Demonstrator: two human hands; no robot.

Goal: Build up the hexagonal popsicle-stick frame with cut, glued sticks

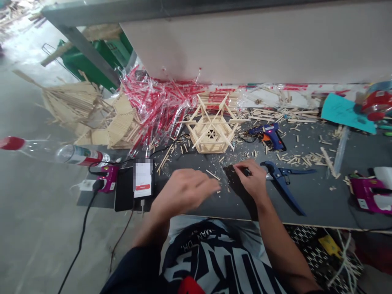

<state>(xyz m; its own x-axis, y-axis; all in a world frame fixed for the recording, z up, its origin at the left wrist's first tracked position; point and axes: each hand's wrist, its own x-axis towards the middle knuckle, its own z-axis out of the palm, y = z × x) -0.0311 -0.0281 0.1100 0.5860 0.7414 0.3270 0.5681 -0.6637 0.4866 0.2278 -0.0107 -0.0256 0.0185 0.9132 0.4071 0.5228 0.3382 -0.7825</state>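
A dark shirt (208,257) with big white letters is closest; both arms reach out over it to a dark tabletop (318,208). The left hand (182,192) is open with its fingers stretched out; it holds nothing and hangs just over small wood bits (218,188). The right hand (249,179) has its fingers bent down on a dark flat piece (232,176); it seems to pinch that piece, which lies on the tabletop between the hands and the blue cutters (282,183). A wood stick model (211,132) with six sides stands ahead of the hands; a blue glue gun (269,136) lies to its right. Left of the hands are a phone (143,183) and a black box (124,190) with a cord; a pink box (108,177) sits beside them. Red and white sticks in clear plastic (156,110) are piled behind the model; more wood sticks are scattered all around.
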